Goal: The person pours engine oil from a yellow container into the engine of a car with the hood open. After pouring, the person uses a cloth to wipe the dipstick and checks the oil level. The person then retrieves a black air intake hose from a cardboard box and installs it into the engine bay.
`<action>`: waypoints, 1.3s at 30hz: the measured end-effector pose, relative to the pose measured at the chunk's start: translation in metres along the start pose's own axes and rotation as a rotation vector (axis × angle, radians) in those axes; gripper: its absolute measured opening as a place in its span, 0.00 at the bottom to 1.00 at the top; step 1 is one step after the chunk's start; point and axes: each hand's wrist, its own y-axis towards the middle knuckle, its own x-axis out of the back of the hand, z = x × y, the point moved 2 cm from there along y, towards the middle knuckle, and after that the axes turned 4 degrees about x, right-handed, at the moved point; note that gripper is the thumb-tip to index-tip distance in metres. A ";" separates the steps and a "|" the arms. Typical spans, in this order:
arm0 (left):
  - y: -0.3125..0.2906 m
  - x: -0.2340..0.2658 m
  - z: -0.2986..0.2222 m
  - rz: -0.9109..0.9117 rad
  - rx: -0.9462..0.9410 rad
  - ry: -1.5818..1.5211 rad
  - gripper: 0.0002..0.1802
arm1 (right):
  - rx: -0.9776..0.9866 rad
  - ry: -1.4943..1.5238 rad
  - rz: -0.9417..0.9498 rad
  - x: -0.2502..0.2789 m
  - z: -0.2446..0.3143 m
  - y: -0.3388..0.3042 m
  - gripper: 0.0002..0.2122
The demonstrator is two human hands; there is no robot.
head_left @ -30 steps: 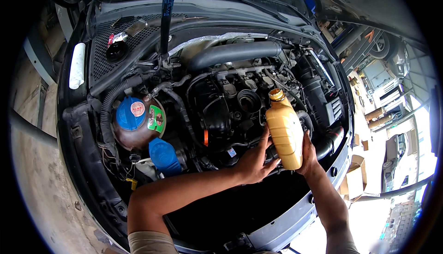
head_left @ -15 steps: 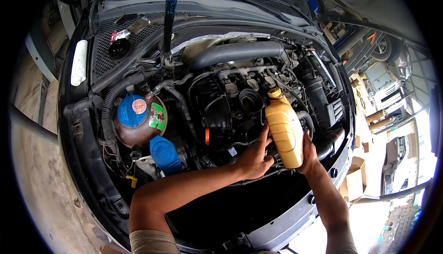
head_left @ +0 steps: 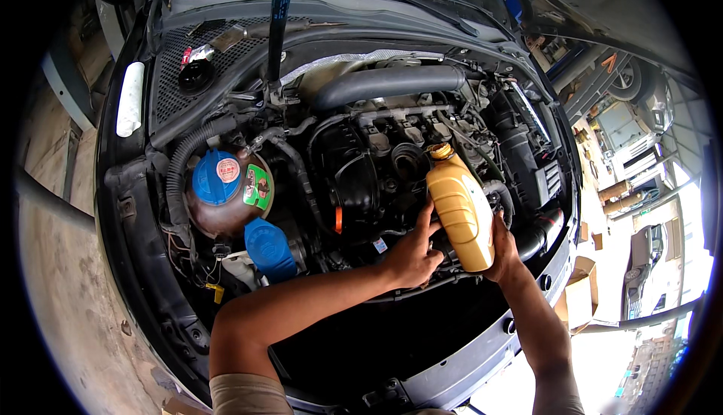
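Leaning toward the hole (head_left: 408,160), the bottle (head_left: 462,208) is gripped between left hand (head_left: 413,255) and right hand (head_left: 503,255) — seemingly for a steady tilt.

The bottle (head_left: 459,210) is golden-yellow with ridged sides and a narrow, open neck. It is held tilted over the right part of the engine (head_left: 351,176), base near and right, mouth far and left, just right of the round opening (head_left: 407,161).

Right of centre, left hand (head_left: 413,258) and right hand (head_left: 503,253) support a golden bottle (head_left: 461,215) (uncapped, leaning left) beside the engine's round opening (head_left: 407,160).
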 end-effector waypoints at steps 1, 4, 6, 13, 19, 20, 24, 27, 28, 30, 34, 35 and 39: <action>0.000 0.000 0.001 0.005 -0.005 -0.013 0.54 | 0.000 0.000 0.010 0.001 0.000 0.000 0.30; -0.001 0.000 -0.003 0.015 0.021 -0.036 0.54 | 0.004 0.004 0.013 -0.001 0.001 -0.002 0.30; -0.001 0.000 -0.005 0.016 0.037 -0.039 0.54 | 0.015 0.019 0.010 0.001 0.000 0.000 0.29; 0.000 0.001 0.001 -0.002 0.011 -0.037 0.53 | 0.016 0.015 -0.017 -0.007 0.003 -0.005 0.29; -0.001 0.001 -0.002 0.005 0.043 -0.027 0.53 | -0.006 0.010 0.023 0.004 0.000 0.002 0.29; -0.001 0.001 -0.001 0.006 0.040 -0.026 0.53 | -0.004 0.020 0.026 0.004 0.000 0.002 0.30; 0.000 0.001 0.001 0.009 0.025 -0.039 0.53 | 0.004 0.040 0.035 -0.002 0.001 -0.001 0.31; -0.002 0.001 -0.004 0.009 0.038 -0.035 0.52 | 0.000 0.037 0.043 -0.006 0.002 -0.005 0.29; -0.003 0.001 -0.006 0.008 0.044 -0.032 0.52 | -0.002 0.035 0.046 -0.007 0.002 -0.005 0.29; -0.003 0.001 -0.007 0.008 0.053 -0.026 0.52 | -0.007 0.034 0.062 -0.003 0.002 -0.003 0.29; -0.002 0.001 -0.007 0.012 0.058 -0.027 0.53 | -0.008 0.033 0.073 -0.001 0.002 -0.004 0.29; -0.001 0.001 -0.007 0.013 0.058 -0.029 0.53 | -0.001 0.033 0.074 -0.001 0.002 -0.004 0.29; -0.001 0.002 -0.005 0.016 0.048 -0.015 0.53 | 0.034 0.043 0.092 -0.006 0.003 -0.007 0.29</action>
